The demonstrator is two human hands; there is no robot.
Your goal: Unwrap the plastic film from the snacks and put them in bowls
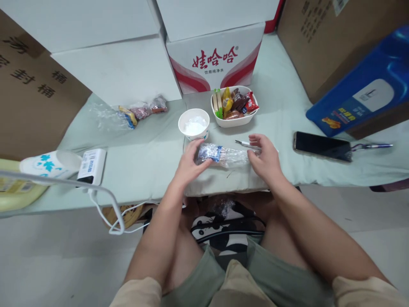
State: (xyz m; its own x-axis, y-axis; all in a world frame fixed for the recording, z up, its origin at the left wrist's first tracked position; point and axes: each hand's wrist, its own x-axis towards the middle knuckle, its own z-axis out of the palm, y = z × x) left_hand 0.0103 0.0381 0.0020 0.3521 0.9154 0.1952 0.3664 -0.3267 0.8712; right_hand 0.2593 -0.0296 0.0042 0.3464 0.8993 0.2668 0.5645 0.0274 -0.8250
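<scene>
A crinkled clear plastic packet (223, 156) with a blue printed patch lies crosswise between my hands, near the front edge of the cloth-covered surface. My left hand (191, 164) is closed around its left end, thumb along the near side and fingers along the far side. What is inside the wrapping is too blurred to name. My right hand (266, 157) is at the packet's thin right end, fingers apart from the thumb; whether the thumb touches the plastic I cannot tell. Behind that hand lies a slim white tool with a dark pointed tip (244, 143), partly covered by the fingers.
A paper bowl (193, 114) with white contents stands beyond my left hand, beside a white tub (234, 123) of wrapped snacks. Plastic-wrapped items (143, 111) lie left. A phone (322, 146) and blue bottle (358, 85) are right; a white cabled device (92, 164) is left. Cartons (214, 64) stand behind.
</scene>
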